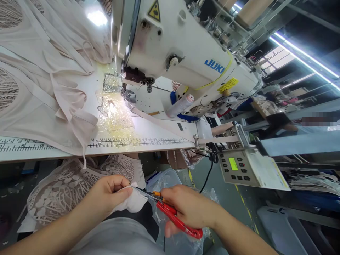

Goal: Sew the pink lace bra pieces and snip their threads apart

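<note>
At the front edge of the sewing table, my left hand (114, 191) pinches a piece of pale fabric (135, 202) between thumb and fingers. My right hand (190, 207) is closed around red-handled scissors (183, 221), whose blades point left along the fabric's upper edge, close to my left fingertips. An orange part shows by the thumb. Whether the blades are apart is too small to tell. A beige lace garment (63, 187) hangs over my lap, beside and under my left forearm.
Above stands a white sewing machine (170, 39) on a table with a printed ruler (138, 142). Beige garments (34, 95) pile up at left. A strip of tape (159, 124) runs to a guide at right. A control box (244, 168) and a clear plastic bin (167, 179) sit lower.
</note>
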A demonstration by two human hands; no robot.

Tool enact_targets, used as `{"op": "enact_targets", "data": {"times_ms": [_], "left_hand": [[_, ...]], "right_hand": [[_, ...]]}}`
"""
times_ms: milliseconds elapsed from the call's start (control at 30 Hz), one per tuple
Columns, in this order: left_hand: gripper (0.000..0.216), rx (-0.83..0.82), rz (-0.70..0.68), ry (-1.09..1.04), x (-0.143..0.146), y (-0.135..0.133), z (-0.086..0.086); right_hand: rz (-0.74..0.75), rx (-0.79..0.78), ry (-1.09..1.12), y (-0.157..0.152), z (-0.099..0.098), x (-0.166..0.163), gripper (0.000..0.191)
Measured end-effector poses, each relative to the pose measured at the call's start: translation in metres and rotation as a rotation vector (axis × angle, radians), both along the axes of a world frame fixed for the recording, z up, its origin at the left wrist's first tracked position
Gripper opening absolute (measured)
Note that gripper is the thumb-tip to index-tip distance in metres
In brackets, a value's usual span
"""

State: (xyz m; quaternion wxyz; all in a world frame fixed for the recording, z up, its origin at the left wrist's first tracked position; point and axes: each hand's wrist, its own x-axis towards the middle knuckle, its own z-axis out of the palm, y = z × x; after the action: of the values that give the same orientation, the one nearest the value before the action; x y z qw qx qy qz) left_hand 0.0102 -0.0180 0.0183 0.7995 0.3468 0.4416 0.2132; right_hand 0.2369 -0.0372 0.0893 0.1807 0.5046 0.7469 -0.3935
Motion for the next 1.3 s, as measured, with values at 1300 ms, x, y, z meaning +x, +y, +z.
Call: {"op": "enact_targets", "data": {"times_ms": [1300], "left_hand": [[0.026, -0.053, 0.032, 0.028, -0.006, 0.002, 0.006]], "right_hand": [[-0.009, 0.09, -0.011, 0.0, -0.007, 0.0, 0.052]]}}
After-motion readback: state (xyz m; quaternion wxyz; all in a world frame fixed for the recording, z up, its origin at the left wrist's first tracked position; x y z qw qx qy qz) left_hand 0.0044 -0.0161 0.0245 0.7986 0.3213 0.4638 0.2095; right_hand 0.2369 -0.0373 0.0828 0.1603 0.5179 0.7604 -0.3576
